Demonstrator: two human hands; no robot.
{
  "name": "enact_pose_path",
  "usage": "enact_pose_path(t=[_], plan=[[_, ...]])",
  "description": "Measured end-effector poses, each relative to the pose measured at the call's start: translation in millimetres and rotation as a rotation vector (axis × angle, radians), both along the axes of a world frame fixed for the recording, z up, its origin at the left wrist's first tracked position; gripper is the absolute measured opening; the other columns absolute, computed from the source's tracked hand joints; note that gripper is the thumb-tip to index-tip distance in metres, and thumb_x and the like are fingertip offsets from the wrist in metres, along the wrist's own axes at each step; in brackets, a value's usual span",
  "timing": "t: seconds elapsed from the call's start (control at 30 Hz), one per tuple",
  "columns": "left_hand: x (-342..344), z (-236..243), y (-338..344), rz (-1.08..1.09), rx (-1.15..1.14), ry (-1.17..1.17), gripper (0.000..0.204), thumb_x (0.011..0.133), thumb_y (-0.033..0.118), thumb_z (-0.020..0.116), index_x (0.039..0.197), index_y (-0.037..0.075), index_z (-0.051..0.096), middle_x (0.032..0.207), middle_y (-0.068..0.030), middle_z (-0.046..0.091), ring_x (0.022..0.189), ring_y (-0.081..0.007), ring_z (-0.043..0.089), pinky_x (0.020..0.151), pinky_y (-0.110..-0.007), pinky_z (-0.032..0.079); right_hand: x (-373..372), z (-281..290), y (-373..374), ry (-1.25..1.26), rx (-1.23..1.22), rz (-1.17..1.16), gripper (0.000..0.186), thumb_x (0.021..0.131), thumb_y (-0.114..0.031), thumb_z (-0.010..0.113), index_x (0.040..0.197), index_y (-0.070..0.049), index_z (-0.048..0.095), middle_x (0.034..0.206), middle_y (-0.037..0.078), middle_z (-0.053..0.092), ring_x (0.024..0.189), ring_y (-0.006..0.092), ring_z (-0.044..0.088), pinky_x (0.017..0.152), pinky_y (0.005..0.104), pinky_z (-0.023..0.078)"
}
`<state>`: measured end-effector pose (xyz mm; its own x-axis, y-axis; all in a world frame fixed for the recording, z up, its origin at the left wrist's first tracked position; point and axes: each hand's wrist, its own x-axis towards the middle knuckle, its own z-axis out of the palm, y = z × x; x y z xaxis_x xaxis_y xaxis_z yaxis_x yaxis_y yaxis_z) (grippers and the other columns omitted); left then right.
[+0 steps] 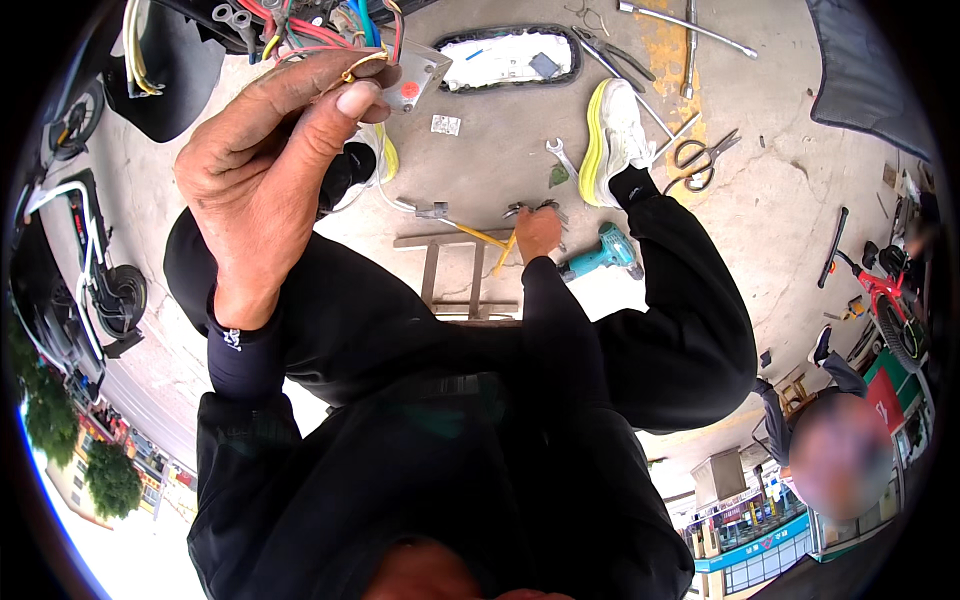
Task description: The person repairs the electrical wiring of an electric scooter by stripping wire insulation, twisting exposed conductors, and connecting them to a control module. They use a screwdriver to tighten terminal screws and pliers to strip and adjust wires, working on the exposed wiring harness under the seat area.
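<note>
My left hand (265,165) is raised at upper left. Its thumb and forefinger pinch a thin yellow wire (372,58) with a small brass-coloured end. Behind those fingertips hang several red, blue and black wires (300,28) and a metal bracket (425,78). Lower down, my right hand (541,233) is closed near the ground between my feet, around something largely hidden. Dark metal tool parts (516,210) show at its fingers. Just left of it lies a tool with yellow handles (480,236), and a teal power drill (606,252) rests to its right.
A small wooden stool frame (430,275) stands between my legs. Scissors (702,162), an open-end wrench (560,154), black-handled pliers (622,60) and a white dark-rimmed tray (508,58) lie on the ground. At right are a red bike (885,300) and a seated person (830,440).
</note>
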<state>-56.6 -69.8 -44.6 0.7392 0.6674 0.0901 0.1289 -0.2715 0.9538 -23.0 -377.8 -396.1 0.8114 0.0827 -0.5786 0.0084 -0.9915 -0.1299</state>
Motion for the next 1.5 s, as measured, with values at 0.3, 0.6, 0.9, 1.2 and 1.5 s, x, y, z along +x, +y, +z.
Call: enact_pose_path(t=[0.3,0.6,0.9,1.2,1.5], plan=[[6.0,-2.4,-1.9,-0.042,-0.130,-0.179,0.023,0.092,0.008,0.070,0.113,-0.001,0.072,0.097,-0.0099,0.074,0.085,-0.0134,0.070,0.076,-0.023,0.055,12.8,66.9,12.8,-0.061,0.105,0.106,0.016,0.082,-0.013,0.062,0.094,-0.003,0.061,0.085,0.025,0.069,0.084,0.0436,0.068,0.076,0.0502,0.054],[7.9,-13.0,3.8,-0.029,-0.148,-0.159,0.024,0.094,0.012,0.069,0.113,-0.002,0.071,0.095,-0.0075,0.073,0.081,-0.0107,0.068,0.074,-0.023,0.054,34.8,37.2,-4.4,0.069,0.301,-0.087,0.019,0.078,-0.014,0.062,0.082,0.002,0.071,0.083,0.028,0.069,0.085,0.0420,0.069,0.077,0.0473,0.054],[2.6,-13.0,4.3,-0.047,-0.340,-0.227,0.021,0.091,0.012,0.069,0.107,-0.001,0.073,0.078,-0.0027,0.070,0.067,-0.0060,0.062,0.058,-0.024,0.048,30.7,92.5,9.4,-0.176,0.143,0.345,0.029,0.089,-0.020,0.059,0.101,0.004,0.068,0.093,0.024,0.071,0.081,0.0413,0.070,0.070,0.0482,0.056],[-9.3,-8.7,6.5,-0.119,-0.302,-0.137,0.025,0.094,0.014,0.068,0.113,-0.002,0.071,0.091,-0.0050,0.072,0.076,-0.0086,0.065,0.068,-0.024,0.053,23.1,122.1,27.0,-0.311,0.203,0.221,0.026,0.089,-0.016,0.057,0.090,0.007,0.067,0.086,0.026,0.070,0.070,0.0384,0.071,0.058,0.0464,0.055],[-1.0,-10.4,17.6,-0.166,-0.411,-0.249,0.027,0.095,0.015,0.067,0.116,-0.002,0.069,0.093,-0.0053,0.072,0.075,-0.0084,0.065,0.068,-0.023,0.053,51.5,122.0,40.7,-0.263,0.435,-0.097,0.025,0.093,-0.014,0.055,0.098,0.010,0.064,0.077,0.017,0.067,0.060,0.0265,0.068,0.051,0.0380,0.054]])
